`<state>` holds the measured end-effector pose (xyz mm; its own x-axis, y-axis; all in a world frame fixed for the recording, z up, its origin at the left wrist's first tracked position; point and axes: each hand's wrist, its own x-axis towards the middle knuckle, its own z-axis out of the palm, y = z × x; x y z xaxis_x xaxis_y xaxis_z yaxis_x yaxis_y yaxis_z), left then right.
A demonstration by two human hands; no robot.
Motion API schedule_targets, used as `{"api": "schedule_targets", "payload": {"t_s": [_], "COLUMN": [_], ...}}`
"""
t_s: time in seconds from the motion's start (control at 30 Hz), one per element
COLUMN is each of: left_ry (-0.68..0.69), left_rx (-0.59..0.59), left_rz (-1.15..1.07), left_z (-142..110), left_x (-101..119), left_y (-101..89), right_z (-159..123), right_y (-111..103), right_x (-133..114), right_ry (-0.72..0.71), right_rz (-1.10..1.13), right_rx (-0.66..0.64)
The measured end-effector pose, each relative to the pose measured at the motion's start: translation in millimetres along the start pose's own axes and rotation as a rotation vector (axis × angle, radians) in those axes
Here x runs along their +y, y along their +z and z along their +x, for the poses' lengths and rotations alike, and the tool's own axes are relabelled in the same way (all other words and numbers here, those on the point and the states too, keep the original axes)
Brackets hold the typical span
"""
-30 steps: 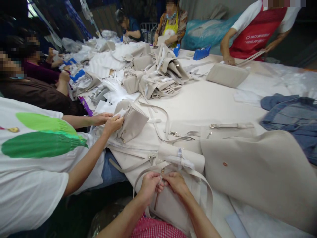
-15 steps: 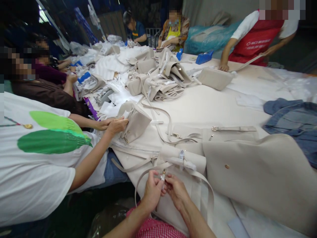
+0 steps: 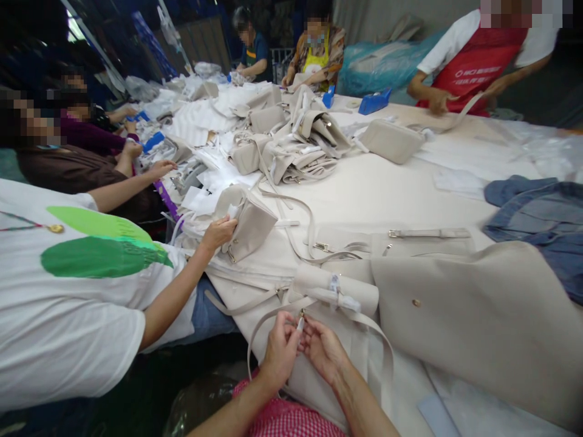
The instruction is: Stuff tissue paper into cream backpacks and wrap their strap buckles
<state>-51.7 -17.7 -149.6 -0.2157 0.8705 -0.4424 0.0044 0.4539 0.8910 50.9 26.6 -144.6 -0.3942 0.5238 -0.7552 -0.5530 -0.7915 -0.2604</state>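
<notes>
Your left hand (image 3: 281, 343) pinches the white tab (image 3: 300, 325) at the beige handbag's (image 3: 314, 391) gold fitting (image 3: 302, 312); whether your right hand (image 3: 323, 351), beside it, grips too, I cannot tell. Fingers mostly hid the tab a second ago; its covering now seems in place.

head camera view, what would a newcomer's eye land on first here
Probably the green leaf print on the white T-shirt at left, with the red apron at upper right close behind. Next might come the large beige piece spread over the lower right. At bottom centre, the wearer's left hand and right hand meet at a small white piece over a beige bag.
</notes>
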Motion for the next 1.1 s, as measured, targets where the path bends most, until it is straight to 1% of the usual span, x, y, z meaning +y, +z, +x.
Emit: {"api": "schedule_targets", "payload": {"t_s": [0.1,0.3,0.37,0.47,0.57,0.7,0.8,0.87,1.0,1.03,1.07,1.1], "left_ry": [0.034,0.011,0.035,0.115,0.188,0.192,0.201,0.154,-0.095,-0.162,-0.225,-0.263], "left_rx": [-0.009,0.023,0.014,-0.028,-0.051,-0.040,-0.048,-0.050,-0.046,-0.062,-0.089,-0.128], "left_rz": [0.005,-0.034,-0.009,0.064,0.153,0.219,0.209,0.122,-0.185,-0.219,-0.200,-0.121], "left_z": [-1,-1,-2,-2,-2,-1,-1,0,2,2,2,0], "left_x": [-1,-2,-1,2,2,0,0,0,-5,-5,-3,0], "left_y": [0.4,4.0,3.7,1.3,-1.8,-4.1,-3.5,-1.3,4.9,5.4,4.8,3.0], "right_z": [2,7,8,8,7,6,6,7,7,7,7,7], "right_y": [-3,-4,-5,-7,-8,-9,-8,-7,-6,-6,-6,-7], "right_x": [0,2,1,1,0,3,8,12,16,15,14,11], "right_ry": [0.010,0.050,0.067,0.071,0.047,-0.010,-0.100,-0.171,-0.272,-0.296,-0.322,-0.348], "right_rz": [0.031,0.068,0.073,0.071,0.058,0.012,-0.038,-0.077,-0.197,-0.234,-0.273,-0.310], "right_rx": [0.013,0.002,0.008,0.018,0.028,0.045,0.066,0.083,0.086,0.088,0.092,0.098]}}
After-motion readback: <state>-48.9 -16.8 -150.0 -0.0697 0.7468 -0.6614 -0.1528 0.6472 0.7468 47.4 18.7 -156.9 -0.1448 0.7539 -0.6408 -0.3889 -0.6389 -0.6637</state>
